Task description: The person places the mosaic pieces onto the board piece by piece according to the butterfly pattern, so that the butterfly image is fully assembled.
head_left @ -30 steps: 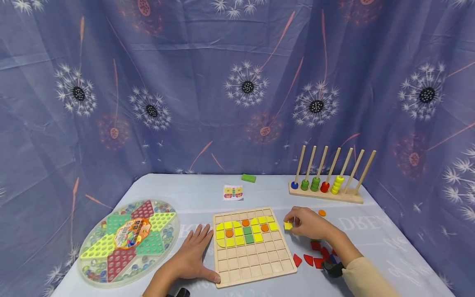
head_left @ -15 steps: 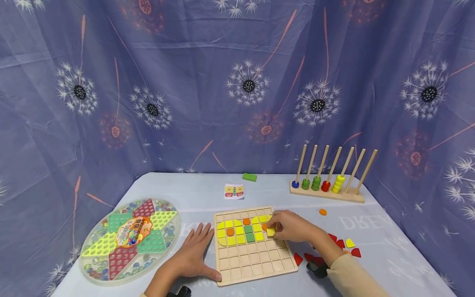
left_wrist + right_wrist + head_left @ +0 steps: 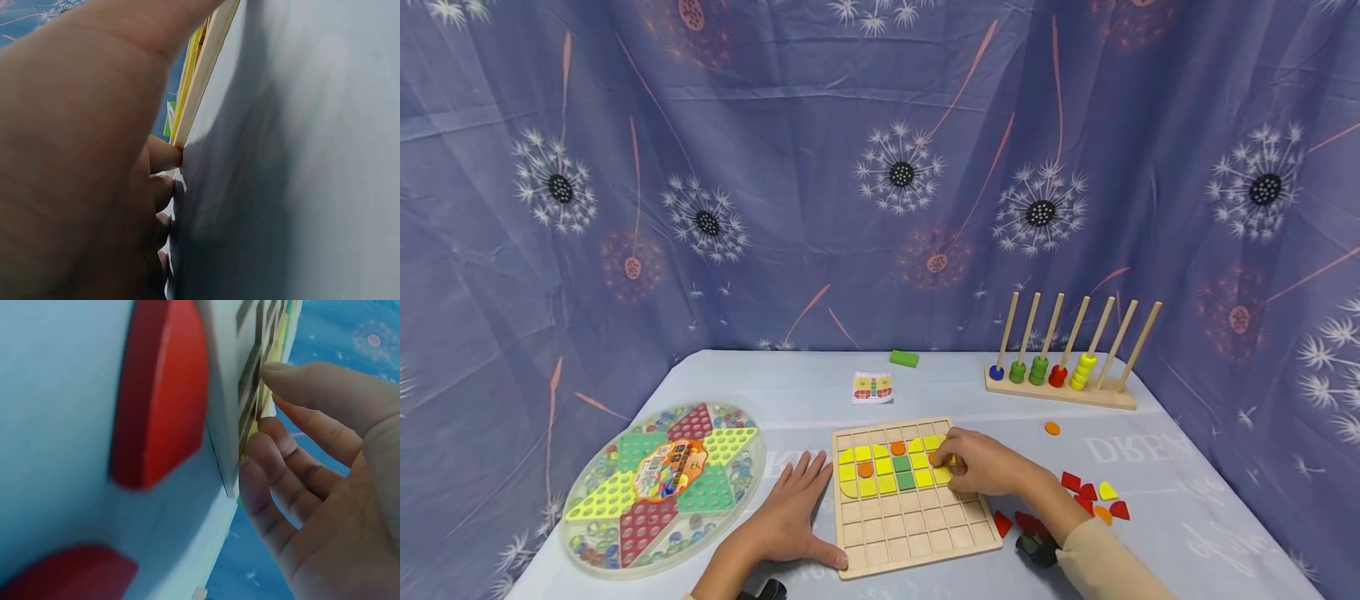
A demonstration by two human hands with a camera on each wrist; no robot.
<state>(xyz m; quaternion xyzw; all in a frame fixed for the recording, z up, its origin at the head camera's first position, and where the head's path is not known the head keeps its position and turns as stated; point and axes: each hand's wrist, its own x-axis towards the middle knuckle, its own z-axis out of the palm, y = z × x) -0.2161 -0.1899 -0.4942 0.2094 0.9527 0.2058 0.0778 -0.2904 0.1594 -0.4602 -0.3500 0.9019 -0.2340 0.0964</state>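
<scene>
A wooden grid board (image 3: 917, 529) lies on the table, its upper rows filled with yellow tiles (image 3: 867, 486), green square tiles (image 3: 905, 481) and orange round tiles (image 3: 866, 470). My left hand (image 3: 790, 508) rests with spread fingers along the board's left side, the thumb at its lower left corner. Over the board's right side, my right hand (image 3: 985, 462) pinches a yellow tile (image 3: 942, 475) low at the grid, largely hidden by the fingers. In the right wrist view the thumb and index finger (image 3: 312, 425) meet close to the board surface.
Loose red tiles (image 3: 1071, 481), a yellow tile (image 3: 1108, 492) and an orange disc (image 3: 1052, 428) lie right of the board. A peg abacus (image 3: 1060, 392), butterfly picture card (image 3: 872, 387) and green block (image 3: 904, 358) stand behind. A round marble game board (image 3: 662, 492) lies left.
My right hand has carried a yellow tile leftward from beside the board onto its right side, and sits slightly lower over the grid now. The left hand has stayed in place.
</scene>
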